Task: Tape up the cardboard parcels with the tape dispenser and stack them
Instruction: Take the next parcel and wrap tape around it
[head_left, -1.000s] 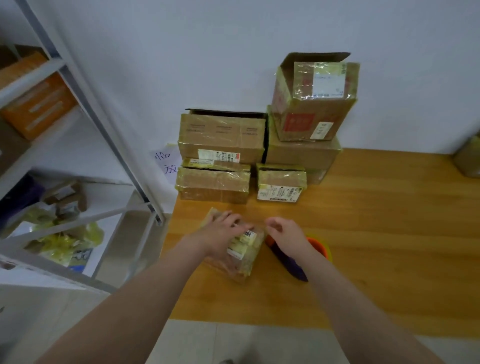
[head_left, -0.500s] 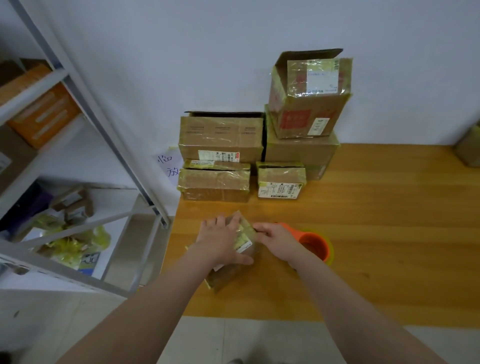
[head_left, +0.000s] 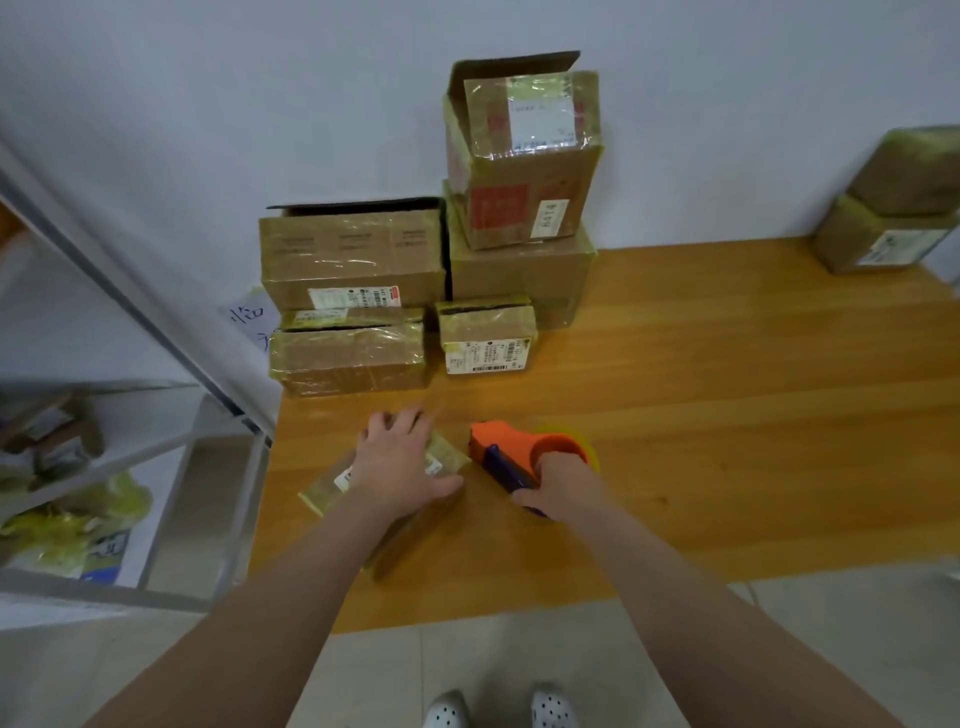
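At far left a grey metal shelving rack (head_left: 130, 312) holds blurred yellow-wrapped goods, hard to identify. Next, near the left edge of the wooden table (head_left: 727, 415), the left hand (head_left: 397, 465) lies flat with fingers spread on a small taped cardboard parcel (head_left: 441, 457), pressing it down. Behind it, against the wall, stands a stack of taped parcels (head_left: 353, 260), the tallest topped by a box with an open flap (head_left: 524, 156). Just right of the small parcel, the right hand (head_left: 558, 486) is wrapped around the handle of the orange tape dispenser (head_left: 511, 444), which rests on the table. Two more wrapped parcels (head_left: 893, 218) sit far right.
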